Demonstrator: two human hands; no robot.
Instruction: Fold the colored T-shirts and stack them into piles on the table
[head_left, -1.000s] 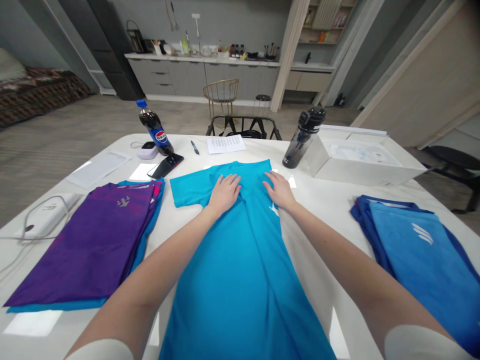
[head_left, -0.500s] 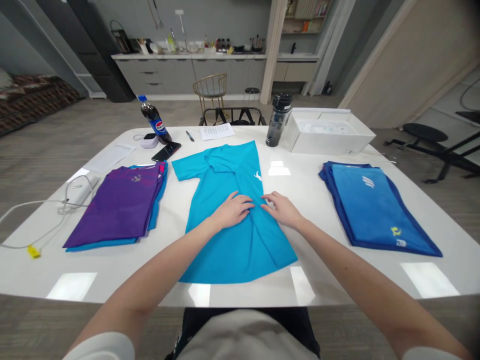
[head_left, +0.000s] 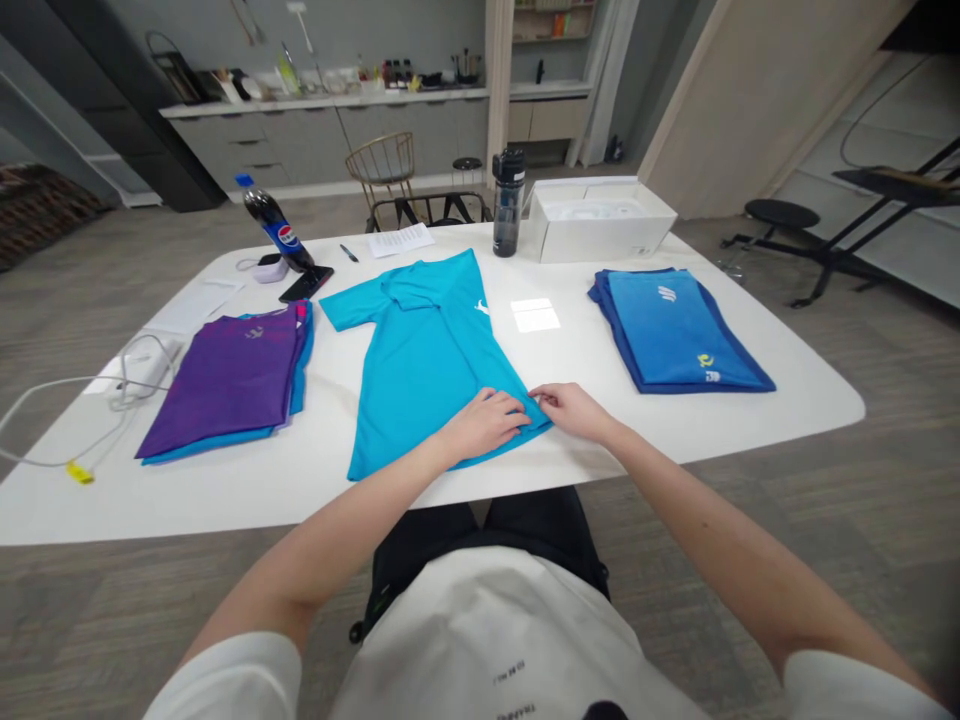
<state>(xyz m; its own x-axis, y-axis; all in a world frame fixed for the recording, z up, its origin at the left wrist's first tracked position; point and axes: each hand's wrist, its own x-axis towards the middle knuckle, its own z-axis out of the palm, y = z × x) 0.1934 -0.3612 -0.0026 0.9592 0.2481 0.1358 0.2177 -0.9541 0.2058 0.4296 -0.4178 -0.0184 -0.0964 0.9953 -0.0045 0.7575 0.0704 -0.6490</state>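
Note:
A turquoise T-shirt (head_left: pixel 420 360) lies on the white table in front of me, its right side folded inward and one short sleeve sticking out at the left. A small white logo shows near the folded edge. My left hand (head_left: pixel 491 422) rests flat on the lower right part of the shirt, fingers extended. At the bottom right corner, my right hand (head_left: pixel 574 410) has its fingers curled in, thumb and forefinger at the shirt's edge; the fingertips are partly hidden.
Left of the shirt is a purple folded shirt stack (head_left: pixel 232 375); right of it, a blue folded shirt stack (head_left: pixel 675 330). Farther back stand a cola bottle (head_left: pixel 277 225), a dark water bottle (head_left: pixel 508 205) and a white box (head_left: pixel 600 222). A white cable (head_left: pixel 45 380) trails over the left edge.
Both hands have slid down the folded right edge to the shirt's bottom corner. My right fingers have curled in at the edge. The camera view has tilted and shifted.

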